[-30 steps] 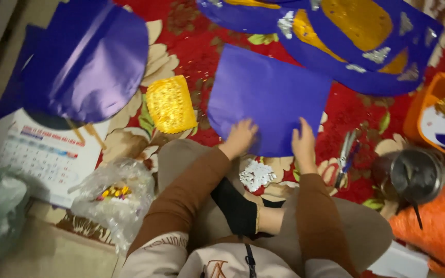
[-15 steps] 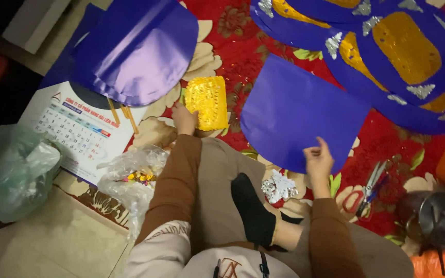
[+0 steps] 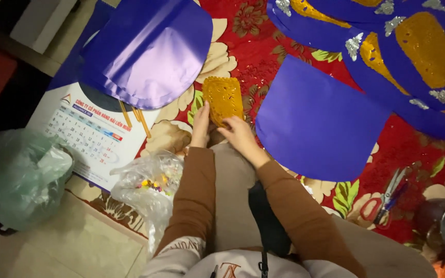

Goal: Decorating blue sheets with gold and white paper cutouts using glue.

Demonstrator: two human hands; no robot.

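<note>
Resting near the upper middle of the frame, the gold embossed paper piece (image 3: 223, 99) lies on the red flowered mat (image 3: 263, 36), and both hands meet at its lower edge. The left hand (image 3: 200, 125) lies with fingers stretched out almost flat along the piece's lower left side, touching it rather than gripping. The right hand (image 3: 239, 135) is loosely curled, fingertips on the lower right edge; whether it pinches the piece cannot be told. Just right of the hands lies a flat purple paper sheet (image 3: 318, 121) with a rounded bottom. A shiny purple dome-shaped sheet (image 3: 148, 51) sits at upper left, partly over a wall calendar (image 3: 86, 136). A clear plastic bag (image 3: 148, 188) holding small coloured bits lies below the left forearm, and red-handled scissors (image 3: 384, 198) lie at lower right.
</note>
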